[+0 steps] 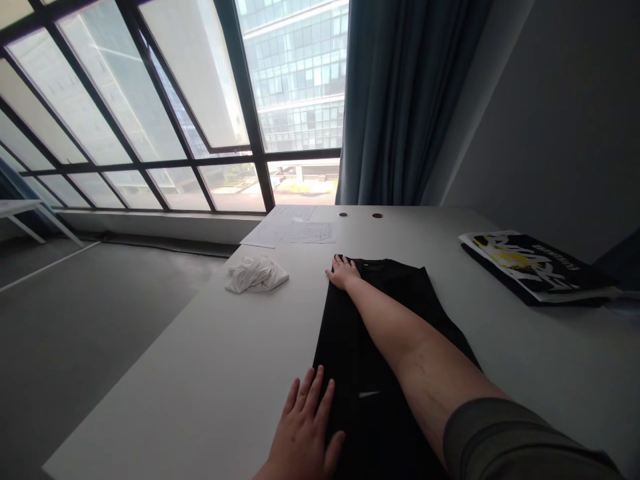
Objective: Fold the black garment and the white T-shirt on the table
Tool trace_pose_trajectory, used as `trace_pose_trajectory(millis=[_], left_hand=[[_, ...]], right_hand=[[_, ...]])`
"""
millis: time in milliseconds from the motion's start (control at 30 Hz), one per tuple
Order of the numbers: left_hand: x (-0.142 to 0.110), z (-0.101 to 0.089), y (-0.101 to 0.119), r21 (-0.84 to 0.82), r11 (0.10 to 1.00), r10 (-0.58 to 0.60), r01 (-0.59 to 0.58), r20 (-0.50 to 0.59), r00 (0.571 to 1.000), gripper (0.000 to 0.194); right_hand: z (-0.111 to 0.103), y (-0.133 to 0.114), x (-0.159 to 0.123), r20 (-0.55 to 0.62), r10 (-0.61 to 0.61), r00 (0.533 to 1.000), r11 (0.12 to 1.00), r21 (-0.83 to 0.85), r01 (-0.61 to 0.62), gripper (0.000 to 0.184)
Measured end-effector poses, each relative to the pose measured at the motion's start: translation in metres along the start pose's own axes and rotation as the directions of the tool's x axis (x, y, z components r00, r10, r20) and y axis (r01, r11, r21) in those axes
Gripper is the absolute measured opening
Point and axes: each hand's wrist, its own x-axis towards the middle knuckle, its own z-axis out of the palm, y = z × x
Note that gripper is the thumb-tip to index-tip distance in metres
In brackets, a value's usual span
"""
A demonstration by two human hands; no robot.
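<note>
A pair of black trousers lies spread on the white table, its waist end away from me. A small pale patch shows within the black cloth near the front. My right hand rests on the far left corner of the waist, fingers apart, with the forearm crossing over the cloth. Nearer to me, my left hand lies along the left edge of the trousers, palm down and fingers spread. The near end of the garment runs out of view.
A crumpled white cloth lies left of the trousers. Paper sheets are at the far left edge. On the right sits a black, white and yellow printed package. Windows and a blue curtain stand behind the table.
</note>
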Motion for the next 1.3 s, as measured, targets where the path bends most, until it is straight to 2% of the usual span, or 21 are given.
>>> trace_pose_trajectory(millis=[200,300,367,433,533,667,767,833,900,967,1033,1067,1100,1200,1300], left_hand=[[0.002,0.002,-0.005,0.004,0.997,-0.073,0.073,-0.021,0.997,0.082],[-0.005,0.001,-0.008,0.005,0.999,-0.048,0.048,-0.028,0.998,0.088],[-0.012,-0.004,-0.01,-0.003,1.0,-0.005,0.005,-0.018,1.0,0.093],[-0.021,-0.013,-0.012,-0.022,0.998,0.059,-0.059,0.0,0.998,0.096],[-0.033,-0.031,-0.016,-0.067,0.985,0.16,-0.156,0.049,0.986,0.094],[-0.046,-0.046,-0.027,-0.071,0.977,0.205,-0.199,0.088,0.975,0.089],[-0.051,-0.05,-0.036,-0.032,0.979,0.204,-0.203,0.072,0.976,0.083],[-0.047,-0.054,-0.037,-0.021,0.982,0.188,-0.188,0.054,0.981,0.071],[-0.035,-0.063,-0.029,-0.038,0.99,0.136,-0.135,0.033,0.99,0.049],[-0.014,-0.074,-0.008,-0.091,0.992,0.089,-0.086,0.034,0.995,0.029],[0.014,-0.081,0.025,-0.175,0.977,0.141,-0.124,0.088,0.986,0.023],[0.029,-0.082,0.044,-0.227,0.956,0.222,-0.189,0.13,0.966,0.023],[0.045,-0.081,0.064,-0.28,0.92,0.33,-0.275,0.172,0.928,0.022],[0.085,-0.066,0.123,-0.368,0.764,0.624,-0.53,0.212,0.752,0.022],[0.111,-0.045,0.168,-0.379,0.615,0.785,-0.691,0.211,0.582,0.036]], right_hand=[[0.003,0.001,0.011,-0.031,-0.034,0.999,0.999,-0.008,0.033,0.073],[-0.003,0.005,0.005,-0.08,-0.073,0.994,0.997,-0.014,0.072,0.071],[-0.012,0.018,-0.002,-0.134,-0.09,0.987,0.996,-0.022,0.088,0.07],[-0.025,0.042,-0.014,-0.184,-0.079,0.98,0.997,-0.03,0.074,0.068],[-0.047,0.103,-0.045,-0.237,-0.01,0.972,0.999,-0.032,0.002,0.063],[-0.063,0.198,-0.115,-0.271,0.068,0.96,0.997,-0.021,-0.077,0.054],[-0.056,0.249,-0.175,-0.294,0.13,0.947,0.991,0.017,-0.131,0.053],[-0.045,0.267,-0.205,-0.3,0.13,0.945,0.992,0.045,-0.122,0.053],[-0.035,0.272,-0.223,-0.31,0.074,0.948,0.997,0.049,-0.062,0.053],[-0.029,0.271,-0.229,-0.317,-0.003,0.949,1.0,0.019,0.01,0.052],[-0.027,0.267,-0.228,-0.311,-0.047,0.949,0.999,-0.013,0.046,0.051],[-0.027,0.266,-0.227,-0.309,-0.052,0.95,0.999,-0.02,0.048,0.051],[-0.027,0.265,-0.225,-0.307,-0.049,0.95,0.999,-0.021,0.045,0.051],[-0.027,0.265,-0.223,-0.302,-0.035,0.953,0.999,-0.025,0.029,0.051],[-0.025,0.267,-0.224,-0.295,-0.021,0.955,0.999,-0.029,0.013,0.051]])
